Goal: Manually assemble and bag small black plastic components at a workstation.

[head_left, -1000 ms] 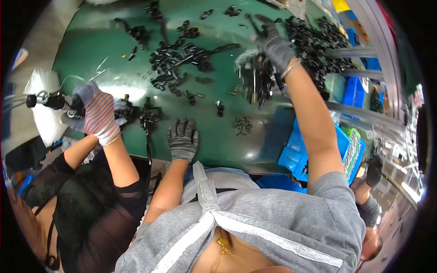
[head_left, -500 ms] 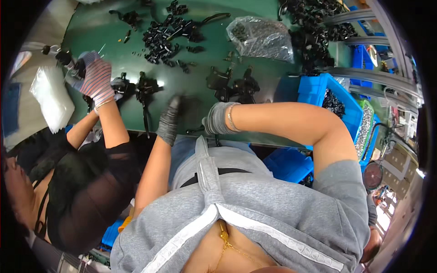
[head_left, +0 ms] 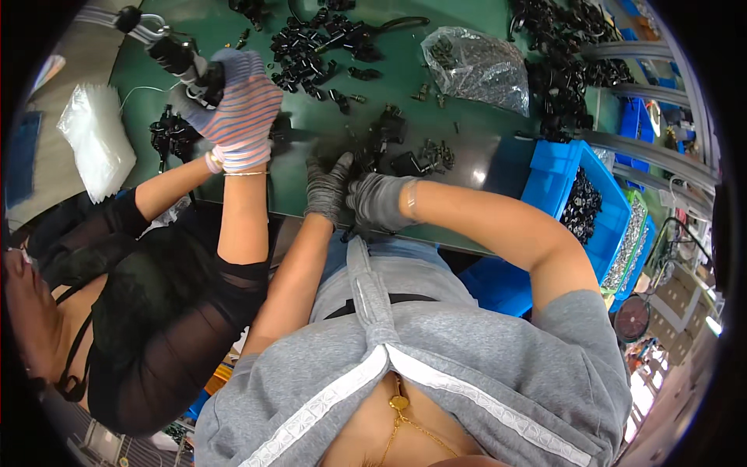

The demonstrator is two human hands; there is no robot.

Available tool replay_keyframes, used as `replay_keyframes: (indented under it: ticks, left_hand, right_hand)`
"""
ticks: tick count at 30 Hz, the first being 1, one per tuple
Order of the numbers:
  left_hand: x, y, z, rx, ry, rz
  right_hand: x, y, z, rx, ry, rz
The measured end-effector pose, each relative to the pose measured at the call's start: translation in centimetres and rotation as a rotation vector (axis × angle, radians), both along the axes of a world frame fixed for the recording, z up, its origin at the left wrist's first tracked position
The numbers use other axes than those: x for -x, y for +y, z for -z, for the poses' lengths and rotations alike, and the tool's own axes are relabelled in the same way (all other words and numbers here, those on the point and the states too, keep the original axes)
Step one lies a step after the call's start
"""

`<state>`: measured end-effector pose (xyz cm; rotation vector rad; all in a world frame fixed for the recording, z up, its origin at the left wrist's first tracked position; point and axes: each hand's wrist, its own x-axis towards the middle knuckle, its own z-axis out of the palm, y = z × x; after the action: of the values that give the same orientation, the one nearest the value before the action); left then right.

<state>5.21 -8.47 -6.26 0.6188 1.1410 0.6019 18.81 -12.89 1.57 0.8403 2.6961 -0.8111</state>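
A blue bin (head_left: 545, 179) holds small black pieces (head_left: 582, 206); silvery pieces (head_left: 622, 249) fill a green tray (head_left: 640, 202) beside it. A clear bag (head_left: 490, 82) lies beyond, with some metallic bits showing through. The tabletop (head_left: 494, 144) edge runs just below the hands, and green surface shows between bag and bin. Black parts (head_left: 387, 128) sit just past the gloved left hand (head_left: 327, 187) and right hand (head_left: 379, 201), the cluster stretching away and slightly rightward. The right's fingers are curled, the left's blurred; I cannot tell whether either grips anything

The gloved hands (head_left: 325, 187) are grey, parts (head_left: 391, 127) black, table (head_left: 401, 66) green, bin (head_left: 547, 177) blue, co-worker's glove (head_left: 247, 110) striped.
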Motion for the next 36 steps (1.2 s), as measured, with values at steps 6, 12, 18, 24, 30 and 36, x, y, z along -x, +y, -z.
replay_keyframes:
  ticks: [6, 12, 18, 24, 30, 36]
  left_hand:
    - [-0.2, 1.4, -0.1, -0.456, 0.391, 0.383]
    - [1.0, 4.3, -1.4, -0.637, 0.436, 0.276]
    - [2.8, 1.1, 1.0, -0.314, 0.229, 0.296]
    - [4.1, 0.9, -1.4, -0.467, 0.376, 0.165]
    - [5.1, 1.9, -0.8, -0.485, 0.644, 0.28]
    - [4.5, 1.4, -0.3, -0.639, 0.569, 0.358]
  right_hand:
    - [-12.8, 9.3, 0.4, 0.051, 0.236, 1.106]
    - [-18.5, 17.7, 5.3, -0.343, -0.517, 0.947]
    - [-19.7, 16.1, 7.5, -0.118, -0.324, 1.098]
    - [-12.6, 4.4, 0.1, 0.09, 0.169, 1.499]
    - [-3.3, -4.1, -1.5, 0.217, 0.163, 1.444]
    - [-0.1, -6.3, -0.1, 0.242, 0.024, 1.451]
